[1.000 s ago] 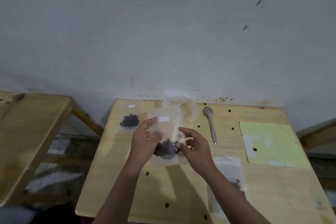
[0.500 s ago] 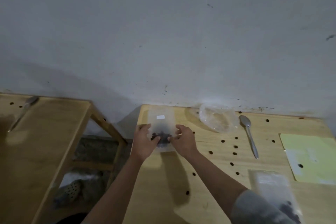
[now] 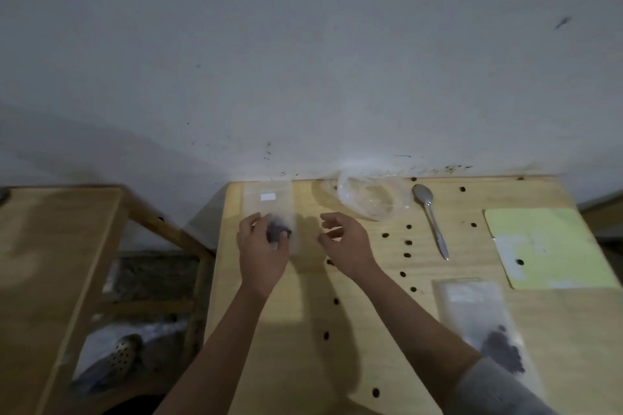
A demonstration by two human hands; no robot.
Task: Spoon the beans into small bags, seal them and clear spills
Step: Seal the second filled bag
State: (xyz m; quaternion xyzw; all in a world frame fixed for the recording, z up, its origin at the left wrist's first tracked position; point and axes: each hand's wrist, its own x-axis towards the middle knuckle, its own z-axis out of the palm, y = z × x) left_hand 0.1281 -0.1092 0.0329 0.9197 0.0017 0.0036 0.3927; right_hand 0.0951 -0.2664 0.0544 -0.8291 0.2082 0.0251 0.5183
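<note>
Small bag with dark beans lies flat at the far left corner of the table. Left hand rests on the bag's near end, fingers loosely spread over the beans; whether they pinch the plastic cannot be told. Right hand is just right of the bag, apart from it, fingers curled loosely, holding nothing. Spoon lies well right of the bag. A second filled bag lies near the right forearm.

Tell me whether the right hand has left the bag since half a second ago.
Yes. The right hand has let go and moved right, toward the spoon; the bag lies by the table's left edge.
</note>
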